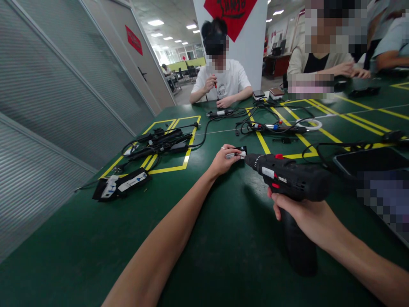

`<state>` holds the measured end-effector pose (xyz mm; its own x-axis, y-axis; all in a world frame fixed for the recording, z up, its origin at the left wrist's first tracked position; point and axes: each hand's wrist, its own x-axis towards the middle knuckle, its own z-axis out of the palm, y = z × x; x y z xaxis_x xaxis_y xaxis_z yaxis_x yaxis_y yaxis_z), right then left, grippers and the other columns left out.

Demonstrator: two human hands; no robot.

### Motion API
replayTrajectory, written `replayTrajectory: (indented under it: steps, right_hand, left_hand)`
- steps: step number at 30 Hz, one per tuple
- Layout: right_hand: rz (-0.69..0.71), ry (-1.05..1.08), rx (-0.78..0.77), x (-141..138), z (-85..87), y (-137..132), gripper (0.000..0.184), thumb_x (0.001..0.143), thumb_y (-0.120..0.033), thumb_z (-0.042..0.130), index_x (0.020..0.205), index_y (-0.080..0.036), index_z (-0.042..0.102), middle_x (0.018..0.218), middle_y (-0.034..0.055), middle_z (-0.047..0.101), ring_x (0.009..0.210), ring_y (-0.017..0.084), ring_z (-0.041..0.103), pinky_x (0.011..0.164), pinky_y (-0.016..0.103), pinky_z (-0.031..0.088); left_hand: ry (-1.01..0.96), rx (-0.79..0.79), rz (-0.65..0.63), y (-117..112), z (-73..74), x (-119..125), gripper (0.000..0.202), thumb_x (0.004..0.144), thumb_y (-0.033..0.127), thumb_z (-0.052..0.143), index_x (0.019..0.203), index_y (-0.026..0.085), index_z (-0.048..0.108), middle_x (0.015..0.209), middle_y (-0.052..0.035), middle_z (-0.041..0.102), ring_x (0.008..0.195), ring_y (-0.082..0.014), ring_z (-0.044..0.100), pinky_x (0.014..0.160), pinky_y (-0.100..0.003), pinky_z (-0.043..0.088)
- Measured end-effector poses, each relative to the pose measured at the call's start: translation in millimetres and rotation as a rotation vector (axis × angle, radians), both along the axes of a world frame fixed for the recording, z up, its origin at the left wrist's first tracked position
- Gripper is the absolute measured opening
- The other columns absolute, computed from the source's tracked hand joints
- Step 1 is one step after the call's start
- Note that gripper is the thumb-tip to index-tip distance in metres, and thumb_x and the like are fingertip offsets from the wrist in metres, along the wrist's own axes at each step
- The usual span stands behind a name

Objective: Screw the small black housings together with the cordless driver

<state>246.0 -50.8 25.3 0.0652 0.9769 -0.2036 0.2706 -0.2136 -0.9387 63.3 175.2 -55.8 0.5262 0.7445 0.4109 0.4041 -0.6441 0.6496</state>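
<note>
My right hand (pixel 298 209) is wrapped around the grip of a black cordless drill (pixel 290 175) with red switches. The drill points left, its chuck close to my left hand (pixel 225 161). A small black piece with a white face (pixel 243 150) is in the closed fingers of my left hand, low over the green table (pixel 204 238). The drill's tip is at this piece; whether it touches cannot be made out. My left fingers hide part of the piece.
Black cables and adapters (pixel 169 143) lie in a yellow-taped area at left. Black pieces with white labels (pixel 132 182) rest nearer. More cables and a pen-like tool (pixel 271 127) lie ahead. A dark-screened device (pixel 367 162) sits at right. People (pixel 234 76) sit across the table.
</note>
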Motion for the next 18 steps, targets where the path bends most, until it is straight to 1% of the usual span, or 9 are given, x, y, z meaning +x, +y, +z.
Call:
replayTrajectory:
  steps: [2,4,6,9,11,14,15,18]
  right_hand:
    - [0.003,-0.005,0.014,0.5,-4.0,0.9,0.029,0.083,-0.044,0.057,0.066,-0.022,0.061,0.063,0.0017,0.063,0.064,0.019,0.061,0.059,0.030,0.045]
    - [-0.013,0.005,0.025,0.4,-5.9,2.0,0.025,0.082,-0.044,0.058,0.070,-0.023,0.063,0.060,0.0008,0.061,0.063,0.020,0.060,0.058,0.031,0.044]
    - [-0.033,0.024,0.024,-0.3,-5.1,3.0,0.020,0.079,-0.043,0.061,0.075,-0.023,0.065,0.057,0.0000,0.060,0.061,0.020,0.060,0.056,0.031,0.044]
    - [-0.047,0.072,0.021,-1.1,-2.5,3.5,0.016,0.074,-0.040,0.065,0.076,-0.024,0.065,0.055,-0.0012,0.060,0.056,0.019,0.059,0.055,0.031,0.045]
    - [-0.042,0.104,0.016,-0.6,-2.2,3.4,0.018,0.073,-0.039,0.066,0.082,-0.023,0.067,0.055,-0.0017,0.061,0.056,0.019,0.059,0.057,0.032,0.047]
    - [0.003,0.130,0.013,1.5,-3.6,3.4,0.025,0.074,-0.037,0.065,0.095,-0.023,0.067,0.058,-0.0018,0.063,0.060,0.019,0.062,0.061,0.032,0.048]
    - [0.021,0.128,0.017,2.2,-4.0,3.6,0.023,0.075,-0.036,0.064,0.094,-0.023,0.067,0.059,-0.0020,0.063,0.060,0.019,0.062,0.061,0.032,0.048]
    - [0.044,0.098,0.030,3.7,-3.8,4.1,0.012,0.078,-0.035,0.062,0.081,-0.023,0.065,0.060,-0.0017,0.062,0.059,0.017,0.060,0.058,0.030,0.046]
  left_hand:
    - [-0.001,-0.003,-0.011,3.0,-1.2,2.6,0.024,0.082,0.029,0.063,0.103,0.020,0.070,0.110,-0.0078,0.056,0.106,-0.0196,0.055,0.099,-0.036,0.043]
    - [-0.019,0.000,-0.024,5.3,-2.4,4.5,0.027,0.082,0.029,0.063,0.106,0.019,0.068,0.110,-0.0082,0.056,0.105,-0.0193,0.055,0.099,-0.036,0.043]
    - [-0.034,0.007,-0.028,6.4,-3.2,5.1,0.032,0.082,0.028,0.062,0.112,0.018,0.064,0.112,-0.0086,0.056,0.106,-0.0188,0.055,0.099,-0.035,0.043]
    - [-0.026,0.000,-0.025,5.7,-2.7,4.1,0.039,0.081,0.026,0.062,0.119,0.018,0.058,0.116,-0.0089,0.056,0.111,-0.0197,0.053,0.101,-0.036,0.042]
    - [-0.024,-0.017,-0.030,4.5,-1.3,3.1,0.043,0.080,0.023,0.062,0.122,0.018,0.055,0.119,-0.0096,0.056,0.113,-0.0209,0.053,0.101,-0.037,0.042]
    - [-0.026,-0.044,-0.035,2.9,0.9,2.0,0.048,0.077,0.020,0.063,0.124,0.017,0.052,0.121,-0.0103,0.055,0.115,-0.0221,0.052,0.101,-0.038,0.042]
    - [-0.023,-0.050,-0.033,2.7,1.4,1.7,0.049,0.077,0.020,0.063,0.124,0.016,0.052,0.122,-0.0103,0.055,0.115,-0.0222,0.053,0.101,-0.038,0.042]
    - [-0.005,-0.063,-0.028,2.9,1.9,1.1,0.051,0.076,0.018,0.063,0.126,0.016,0.051,0.121,-0.0098,0.054,0.114,-0.0217,0.053,0.101,-0.038,0.042]
